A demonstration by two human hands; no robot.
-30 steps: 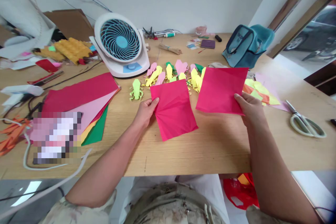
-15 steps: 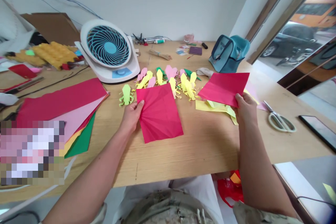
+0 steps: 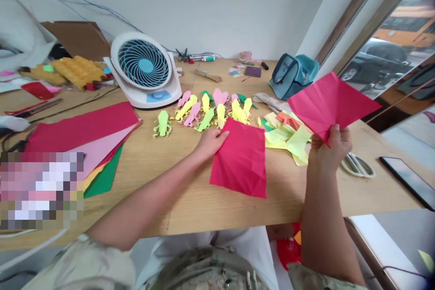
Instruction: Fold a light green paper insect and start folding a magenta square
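Observation:
My left hand (image 3: 212, 142) pinches the upper left corner of a creased red paper sheet (image 3: 240, 158) above the front of the table. Off to the right, my right hand (image 3: 331, 147) grips a second red paper sheet (image 3: 335, 104) by its lower corner, raised and tilted. Behind the left sheet lie several small paper figures with curled legs, in yellow, pink and green; a light green figure (image 3: 163, 123) sits apart at their left. Beside my right hand is a pile of paper scraps (image 3: 287, 138), mostly yellow-green with an orange piece.
A stack of coloured paper (image 3: 91, 122) lies at the left, below a white fan (image 3: 144, 70). Scissors (image 3: 358, 165) and a phone (image 3: 408, 179) rest at the right. A teal bag (image 3: 294, 74) stands at the back right.
Both hands have moved to the right with their red sheets. The right sheet is now higher and turned, and more of the scrap pile and paper figures shows.

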